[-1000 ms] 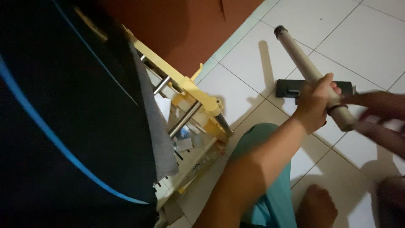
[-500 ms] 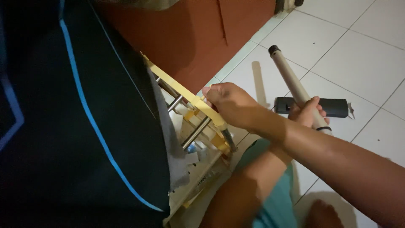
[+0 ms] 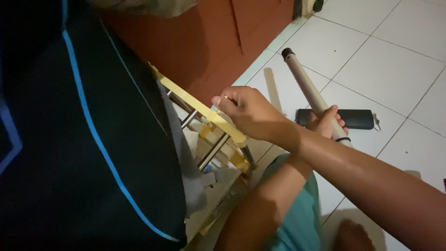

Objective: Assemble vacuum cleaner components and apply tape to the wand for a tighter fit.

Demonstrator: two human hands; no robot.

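My left hand [image 3: 329, 122] is wrapped around a long beige tube [image 3: 304, 81] with a black cap on its far end, holding it slanted above the floor. My right hand [image 3: 248, 111] reaches across over the left forearm. Its fingertips are pinched together on something small and pale, right at the top bar of a yellow plastic frame [image 3: 195, 104]. That frame has shiny metal rods [image 3: 213, 151] and leans against my dark blue-striped shirt [image 3: 93, 139]. What the fingertips pinch is too small to identify.
A flat black rectangular object [image 3: 360, 119] lies on the white tiled floor [image 3: 381, 56] behind the tube. A red-brown cabinet front [image 3: 209, 42] stands at the back. My teal-clad knee [image 3: 302, 218] and a bare foot [image 3: 350, 234] are at the bottom.
My right hand swung from the right edge over to the yellow frame's top bar and now pinches there. My left hand kept its hold on the tube.
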